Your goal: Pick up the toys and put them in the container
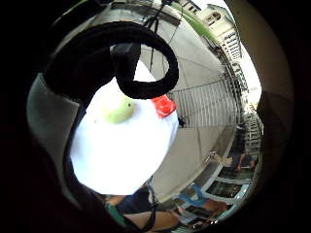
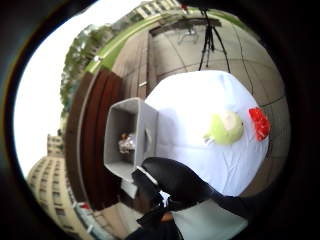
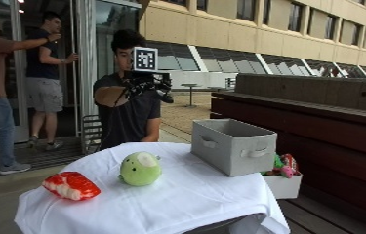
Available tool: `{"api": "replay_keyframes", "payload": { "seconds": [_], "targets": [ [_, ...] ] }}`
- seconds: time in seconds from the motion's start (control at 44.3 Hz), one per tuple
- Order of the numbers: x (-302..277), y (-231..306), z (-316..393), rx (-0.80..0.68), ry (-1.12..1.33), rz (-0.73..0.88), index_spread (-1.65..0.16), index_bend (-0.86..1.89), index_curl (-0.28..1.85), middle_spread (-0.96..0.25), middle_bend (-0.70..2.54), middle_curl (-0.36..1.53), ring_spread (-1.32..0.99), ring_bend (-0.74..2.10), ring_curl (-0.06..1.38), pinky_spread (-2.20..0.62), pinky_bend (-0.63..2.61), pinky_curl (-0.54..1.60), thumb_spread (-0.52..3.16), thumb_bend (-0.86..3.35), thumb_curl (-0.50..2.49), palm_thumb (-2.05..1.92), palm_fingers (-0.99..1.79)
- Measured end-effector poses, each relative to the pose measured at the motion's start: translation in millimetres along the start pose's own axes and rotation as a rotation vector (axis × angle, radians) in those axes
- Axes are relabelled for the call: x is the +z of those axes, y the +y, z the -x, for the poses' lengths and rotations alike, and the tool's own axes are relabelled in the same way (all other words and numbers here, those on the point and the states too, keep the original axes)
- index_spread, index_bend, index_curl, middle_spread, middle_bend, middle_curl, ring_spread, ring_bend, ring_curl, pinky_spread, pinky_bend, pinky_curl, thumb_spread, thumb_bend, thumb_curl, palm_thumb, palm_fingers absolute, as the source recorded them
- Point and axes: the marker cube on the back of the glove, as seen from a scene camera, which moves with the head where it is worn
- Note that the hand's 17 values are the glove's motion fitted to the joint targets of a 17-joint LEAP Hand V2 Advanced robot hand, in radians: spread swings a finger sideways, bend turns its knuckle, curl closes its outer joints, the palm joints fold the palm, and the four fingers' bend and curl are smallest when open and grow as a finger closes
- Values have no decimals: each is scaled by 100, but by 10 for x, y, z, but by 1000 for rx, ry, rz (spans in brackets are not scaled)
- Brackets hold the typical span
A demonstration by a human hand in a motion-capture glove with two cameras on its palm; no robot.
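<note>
The gloved right hand [image 3: 145, 85] hangs raised, well above the white-clothed desk [image 3: 189, 195]; whether its grip is open, I cannot tell. A round green plush toy [image 3: 140, 168] and a red-and-white soft toy [image 3: 71, 185] lie there, beside the grey fabric container [image 3: 233, 145].

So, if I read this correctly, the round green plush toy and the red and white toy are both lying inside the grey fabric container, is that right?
Not quite: the round green plush toy and the red and white toy both lie on the white tablecloth, outside the grey fabric container, which stands at the table's far edge. The outside view shows this plainly.
</note>
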Motion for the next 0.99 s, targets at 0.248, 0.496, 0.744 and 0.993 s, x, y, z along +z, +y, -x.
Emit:
{"api": "replay_keyframes", "payload": {
  "seconds": [0.248, 0.496, 0.744, 0.993],
  "targets": [
    [932, -104, -394, 26, -15, 103, -34, 8, 16, -2, 18, 40, 2, 58, 27, 3, 139, 36, 86, -8, 25, -9, -15],
    [1697, -162, -434, 13, -11, 186, -32, 5, 13, -2, 16, 38, 3, 54, 26, 5, 141, 36, 85, -8, 24, -8, -22],
    [2276, -143, -444, -7, 1, 380, -31, 4, 11, -1, 14, 35, 3, 50, 25, 5, 143, 36, 86, -5, 25, -5, -25],
    [2545, -9, -510, 25, 27, 421, -30, 1, 7, 1, 13, 30, 1, 71, 32, -9, 154, 38, 102, 17, 32, 36, -9]
  ]
}}
